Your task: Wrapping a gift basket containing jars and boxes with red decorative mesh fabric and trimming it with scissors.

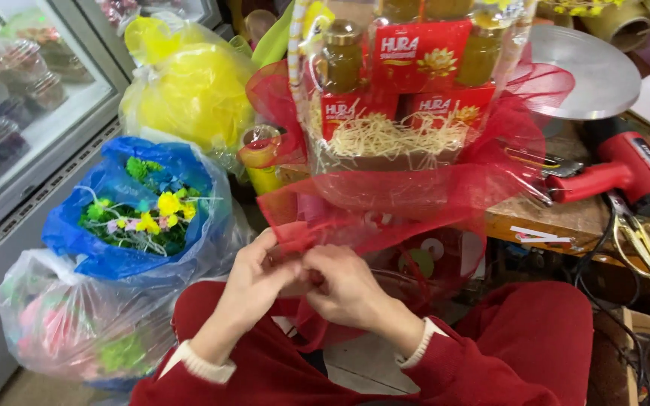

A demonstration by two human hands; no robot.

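- The left hand (253, 282) and the right hand (344, 286) are meeting just below the basket (385, 162); both grips are closing narrowly on a fold of red mesh (355, 207), fingers pinching it between them; the fingertips are overlapping, so which finger is holding which edge is hard to make out.
- The mesh is wrapping around the basket and hanging down in front of it to the hands; its lower end is dropping behind the right hand and out of sight.
- The basket is sitting at the desk (581, 218) edge, filled with pale straw (385, 135), red boxes (419, 56) and jars (340, 56) with gold lids; its top is being cut off by the upper frame edge; clear film is blurring what is standing at the back.
- A yellow tape roll (261, 150) is standing just beside the basket on the left, partly covered by mesh.
- On the desk to the right, a red heat gun (622, 173) is lying near gold-handled scissors (645, 240); its cord is trailing off the desk; a round metal tray (596, 75) is lying behind it.
- Left of the person, a blue bag (84, 240) is holding small artificial flowers (148, 214); a yellow bag (189, 90) is standing behind it; a clear bag (62, 316) is lying in front, its contents blurred by the plastic.
- Red sleeves (505, 353) are covering both forearms; a glass-door case (31, 98) is showing at far left, its contents too dim to tell.
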